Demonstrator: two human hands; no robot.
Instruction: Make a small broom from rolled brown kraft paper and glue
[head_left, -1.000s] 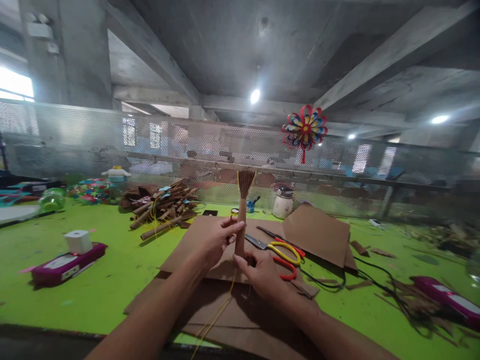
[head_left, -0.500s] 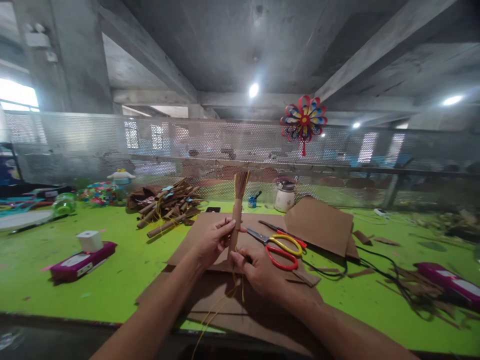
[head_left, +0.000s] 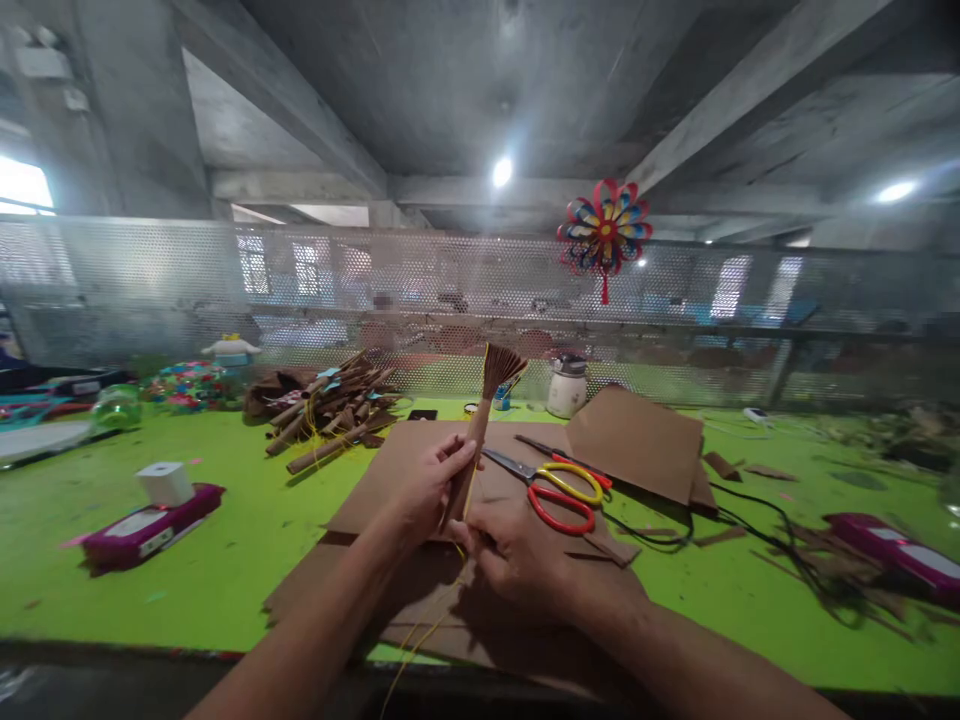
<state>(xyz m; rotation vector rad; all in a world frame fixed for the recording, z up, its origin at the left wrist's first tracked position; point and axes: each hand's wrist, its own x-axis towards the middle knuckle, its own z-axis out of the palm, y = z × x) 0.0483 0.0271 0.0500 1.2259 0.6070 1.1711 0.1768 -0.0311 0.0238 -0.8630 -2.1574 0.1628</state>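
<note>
My left hand [head_left: 424, 485] is closed round the shaft of a rolled brown paper stick [head_left: 480, 420], whose fringed top fans out and now tilts to the right. My right hand [head_left: 517, 555] is closed at the stick's lower end, where thin yellow cords [head_left: 420, 640] trail down towards me. Both hands hover over flat brown cardboard sheets [head_left: 420, 445] on the green table [head_left: 225, 540]. Red and yellow scissors [head_left: 559, 490] lie just right of my hands.
A heap of finished brown sticks [head_left: 330, 410] lies at the back left. A magenta box [head_left: 146, 530] with a white block sits at the left, another magenta box [head_left: 896, 555] at the right among scraps and black cable [head_left: 750, 530]. A white jar [head_left: 566, 390] stands before the mesh fence, where a paper pinwheel [head_left: 604, 230] hangs.
The stick has tipped from upright to leaning right, and its fringe has spread. Both hands have sunk a little towards the cardboard, the right one shifting under the stick's base.
</note>
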